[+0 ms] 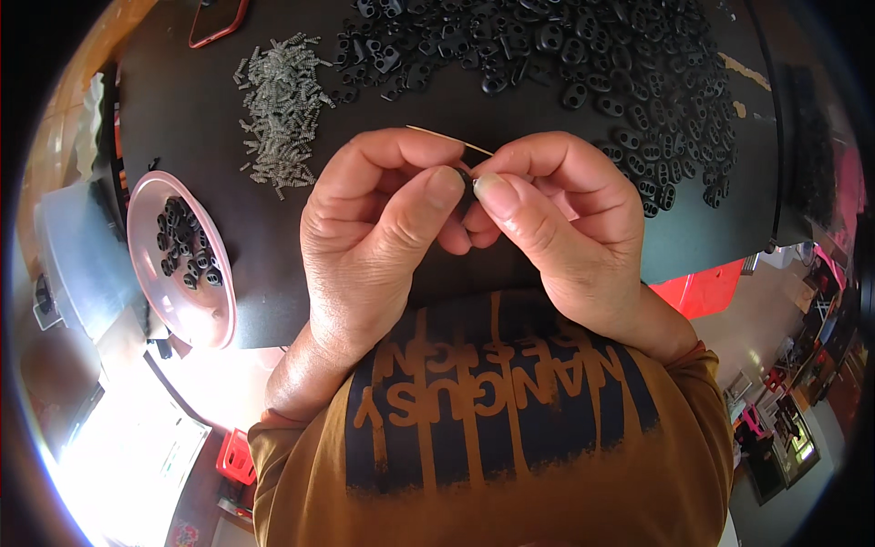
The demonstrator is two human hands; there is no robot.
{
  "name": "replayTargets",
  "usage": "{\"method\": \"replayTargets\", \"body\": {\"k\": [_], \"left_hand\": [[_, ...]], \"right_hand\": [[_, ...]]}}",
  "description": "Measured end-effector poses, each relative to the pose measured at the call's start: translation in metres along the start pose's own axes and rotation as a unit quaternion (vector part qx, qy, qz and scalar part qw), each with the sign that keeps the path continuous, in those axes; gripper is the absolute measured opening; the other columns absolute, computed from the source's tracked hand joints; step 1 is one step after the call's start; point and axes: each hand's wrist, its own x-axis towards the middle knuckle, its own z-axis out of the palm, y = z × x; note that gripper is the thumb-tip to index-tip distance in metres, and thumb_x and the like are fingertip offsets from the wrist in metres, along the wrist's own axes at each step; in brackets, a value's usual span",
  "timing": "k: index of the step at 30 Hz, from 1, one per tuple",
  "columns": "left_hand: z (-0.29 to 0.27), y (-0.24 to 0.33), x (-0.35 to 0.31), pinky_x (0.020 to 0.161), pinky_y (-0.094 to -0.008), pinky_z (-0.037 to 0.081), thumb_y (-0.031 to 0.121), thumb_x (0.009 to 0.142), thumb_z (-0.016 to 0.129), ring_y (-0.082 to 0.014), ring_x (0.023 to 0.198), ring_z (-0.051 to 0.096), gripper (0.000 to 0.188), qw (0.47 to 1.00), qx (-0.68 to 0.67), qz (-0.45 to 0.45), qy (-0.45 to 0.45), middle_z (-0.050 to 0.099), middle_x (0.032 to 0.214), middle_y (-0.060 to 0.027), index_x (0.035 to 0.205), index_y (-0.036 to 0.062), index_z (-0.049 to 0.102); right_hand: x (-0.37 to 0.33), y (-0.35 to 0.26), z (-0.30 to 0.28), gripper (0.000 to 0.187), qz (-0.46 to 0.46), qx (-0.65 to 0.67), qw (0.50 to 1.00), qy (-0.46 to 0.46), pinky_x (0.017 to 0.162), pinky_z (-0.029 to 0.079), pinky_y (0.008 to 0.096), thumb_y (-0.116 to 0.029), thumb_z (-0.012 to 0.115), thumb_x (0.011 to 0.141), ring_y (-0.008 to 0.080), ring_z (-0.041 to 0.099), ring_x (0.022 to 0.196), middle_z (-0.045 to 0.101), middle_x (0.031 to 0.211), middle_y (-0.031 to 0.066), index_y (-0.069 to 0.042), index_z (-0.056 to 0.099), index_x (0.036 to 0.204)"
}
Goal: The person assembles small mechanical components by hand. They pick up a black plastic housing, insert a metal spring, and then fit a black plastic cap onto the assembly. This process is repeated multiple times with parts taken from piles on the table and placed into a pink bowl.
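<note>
My two hands meet over the table's near part, fingertips pinched together. Between the thumbs and fingers of my left hand [378,214] and my right hand [565,214] sits a small black plastic piece [468,180], mostly covered. A thin pale stick [447,139] slants over my left index finger, its right end at my right index fingertip. Which hand grips the stick I cannot tell. Beyond my left hand lies a pile of small metal coil springs [283,109]. Past my right hand spreads a large heap of black two-hole cord-lock parts [629,91].
At the left edge a pink translucent bowl [146,264] holds several black cord locks [185,239]. A red-rimmed phone-like object [219,35] lies at the far left of the dark table [191,118]. A red container [706,290] is beyond the right edge.
</note>
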Motion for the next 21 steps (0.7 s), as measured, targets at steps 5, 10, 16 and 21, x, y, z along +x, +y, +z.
{"method": "replayTargets", "body": {"k": [5, 10, 16, 21], "left_hand": [[-0.001, -0.001, -0.001, 0.051, -0.02, 0.044, 0.015, 0.086, 0.053, -0.0094, 0.056, 0.051, 0.019, 1.0, 0.0, 0.021, -0.002, 0.058, 0.082, -0.0104, 0.097, 0.0003, 0.049], [-0.002, 0.009, -0.001, 0.048, -0.0189, 0.043, 0.015, 0.087, 0.05, -0.0101, 0.053, 0.051, 0.015, 0.998, -0.052, 0.012, 0.019, 0.057, 0.079, -0.0118, 0.094, 0.0009, 0.047], [-0.004, 0.005, -0.002, 0.052, -0.0212, 0.041, 0.014, 0.087, 0.05, -0.009, 0.05, 0.045, 0.017, 0.999, 0.015, 0.037, 0.003, 0.055, 0.074, -0.0099, 0.097, 0.0012, 0.049], [-0.007, 0.009, -0.006, 0.058, -0.0216, 0.04, 0.01, 0.087, 0.05, -0.0082, 0.059, 0.047, 0.016, 0.999, 0.029, 0.036, -0.027, 0.055, 0.079, -0.0077, 0.1, 0.0007, 0.05]], "right_hand": [[0.001, -0.003, 0.0, 0.013, -0.012, -0.011, 1.0, -0.014, 0.065, 0.048, 0.024, -0.008, 0.051, 0.087, 0.0101, 0.056, 0.071, 0.059, 0.083, 0.0068, 0.0, 0.053, 0.096], [0.001, -0.003, -0.003, 0.013, -0.009, -0.018, 0.999, -0.025, 0.064, 0.046, 0.022, -0.009, 0.05, 0.088, 0.008, 0.053, 0.071, 0.058, 0.083, 0.0058, 0.001, 0.053, 0.096], [0.002, 0.001, 0.0, 0.012, -0.042, -0.046, 0.998, -0.021, 0.058, 0.042, 0.0169, -0.008, 0.05, 0.088, 0.0039, 0.05, 0.067, 0.056, 0.079, 0.0027, 0.003, 0.053, 0.093], [0.003, 0.003, -0.002, 0.011, -0.07, -0.137, 0.988, -0.017, 0.055, 0.042, 0.0167, -0.008, 0.053, 0.086, 0.0034, 0.052, 0.063, 0.058, 0.076, 0.0037, 0.003, 0.054, 0.089]]}}
